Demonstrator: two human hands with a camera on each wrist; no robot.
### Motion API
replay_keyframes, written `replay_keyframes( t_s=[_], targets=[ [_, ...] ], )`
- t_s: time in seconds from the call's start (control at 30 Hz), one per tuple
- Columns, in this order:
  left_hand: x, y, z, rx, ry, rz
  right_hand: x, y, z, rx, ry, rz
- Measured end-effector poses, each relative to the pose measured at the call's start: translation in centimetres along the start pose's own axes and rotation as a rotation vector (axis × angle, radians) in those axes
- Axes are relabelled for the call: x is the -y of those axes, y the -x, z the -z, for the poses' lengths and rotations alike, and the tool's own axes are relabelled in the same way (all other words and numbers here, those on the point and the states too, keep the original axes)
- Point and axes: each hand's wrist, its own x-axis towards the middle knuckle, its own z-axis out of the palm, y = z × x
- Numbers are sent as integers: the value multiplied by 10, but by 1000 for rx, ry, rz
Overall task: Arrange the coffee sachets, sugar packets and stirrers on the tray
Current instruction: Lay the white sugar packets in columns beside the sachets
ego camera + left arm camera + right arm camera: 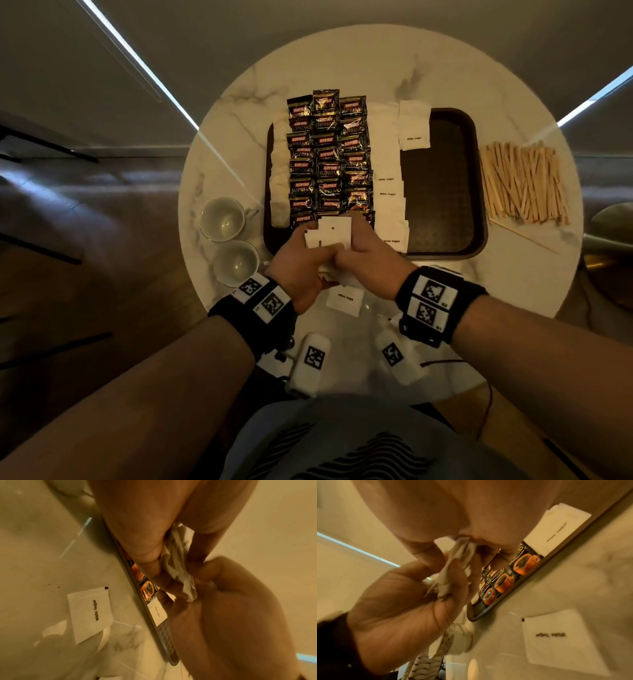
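Observation:
A dark brown tray [452, 240] lies on the round marble table [342, 68]. Black coffee sachets [329, 154] fill three columns on its left part, and white sugar packets [390, 192] run beside them, with more at the back [414, 128]. Both hands meet over the tray's near edge and hold one stack of white sugar packets [330, 233] [178, 566] [453, 569]. My left hand [301, 260] grips it from the left, my right hand [363, 253] from the right. One sugar packet [344, 298] [91, 614] [559, 635] lies on the table below the hands. Wooden stirrers [524, 181] are heaped right of the tray.
Two white cups [222, 219] [236, 262] stand left of the tray near the table edge. A single thin stick [524, 236] lies near the stirrer heap. White napkins [279, 171] line the tray's left side. The tray's right half [442, 192] is bare.

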Motion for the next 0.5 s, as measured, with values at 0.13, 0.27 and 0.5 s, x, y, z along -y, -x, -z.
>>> replay_keyframes(
  t_s=[0.13, 0.27, 0.5],
  targets=[
    [-6, -2, 11, 4, 96, -21, -22, 25, 35, 65, 235, 29],
    [-14, -1, 21, 41, 177, -8, -55, 53, 62, 387, 1093, -6],
    [-21, -2, 27, 14, 153, -45, -81, 61, 63, 519, 1404, 22]
  ],
)
